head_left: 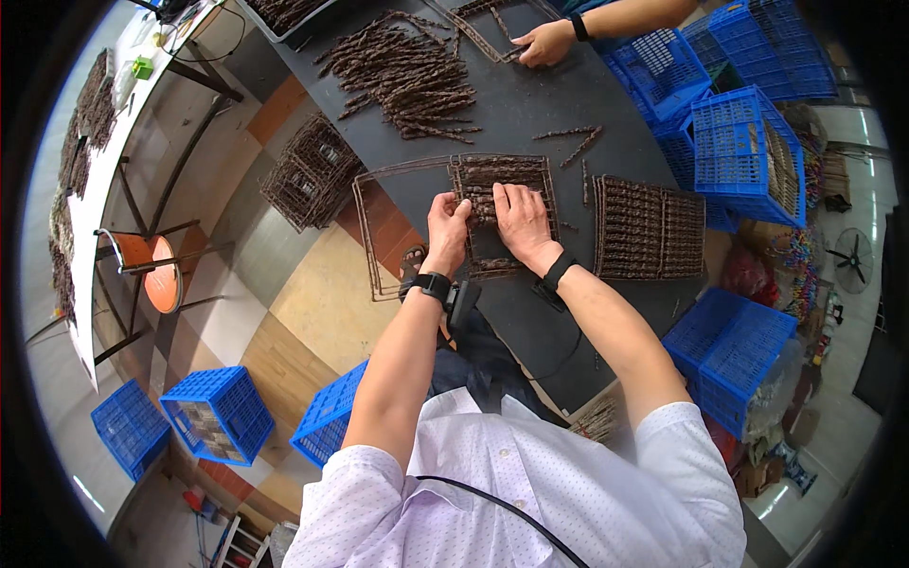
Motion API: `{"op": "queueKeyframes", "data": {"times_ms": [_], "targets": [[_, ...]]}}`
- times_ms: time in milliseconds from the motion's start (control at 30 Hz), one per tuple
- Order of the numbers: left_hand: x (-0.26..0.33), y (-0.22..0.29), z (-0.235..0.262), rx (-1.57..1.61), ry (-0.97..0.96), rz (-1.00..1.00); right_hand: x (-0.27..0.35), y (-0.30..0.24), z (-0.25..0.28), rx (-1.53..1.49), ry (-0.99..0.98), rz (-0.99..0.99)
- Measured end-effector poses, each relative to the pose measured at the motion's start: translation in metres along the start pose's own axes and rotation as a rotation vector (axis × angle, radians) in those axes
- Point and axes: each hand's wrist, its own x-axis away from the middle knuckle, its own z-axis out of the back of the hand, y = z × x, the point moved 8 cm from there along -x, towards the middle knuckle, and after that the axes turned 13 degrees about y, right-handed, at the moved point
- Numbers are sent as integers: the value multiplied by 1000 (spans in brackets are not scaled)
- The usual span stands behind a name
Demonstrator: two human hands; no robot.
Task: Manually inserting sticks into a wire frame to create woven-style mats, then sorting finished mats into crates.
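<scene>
A rectangular wire frame point(402, 170) lies across the table's left edge, one part reaching out over the floor. Rows of brown twisted sticks point(497, 172) fill the far section of its right-hand panel. My left hand point(447, 230) is at the panel's left side, fingers pinched at the stick ends; what lies between the fingertips is too small to tell. Over the sticks rests my right hand point(523, 221), its fingers stretched out flat and touching them. The near section of the panel, close to my wrists, shows dark table through it.
A filled stick panel point(650, 229) lies to the right. Loose sticks point(407, 76) are heaped farther back. A co-worker's hand point(546, 44) touches another wire frame point(469, 28) at the far side. Blue crates point(729, 355) stand right of the table; bundled frames point(312, 175) sit on the floor.
</scene>
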Motion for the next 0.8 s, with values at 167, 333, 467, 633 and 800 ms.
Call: {"op": "queueKeyframes", "data": {"times_ms": [167,333,467,633,800], "targets": [[-1,-6,-2,105,-71,77,-3,7,-9,-37,-88,-58],[-2,1,-5,51,-99,7,-10,9,0,-101,4,-44],[-1,11,-9,48,-147,-29,-10,20,-14,-65,-94,-73],[-7,12,-9,71,-90,9,-14,24,-27,-240,-158,-51],[-11,-3,-10,165,9,114,-20,28,-17,-350,-91,4]]}}
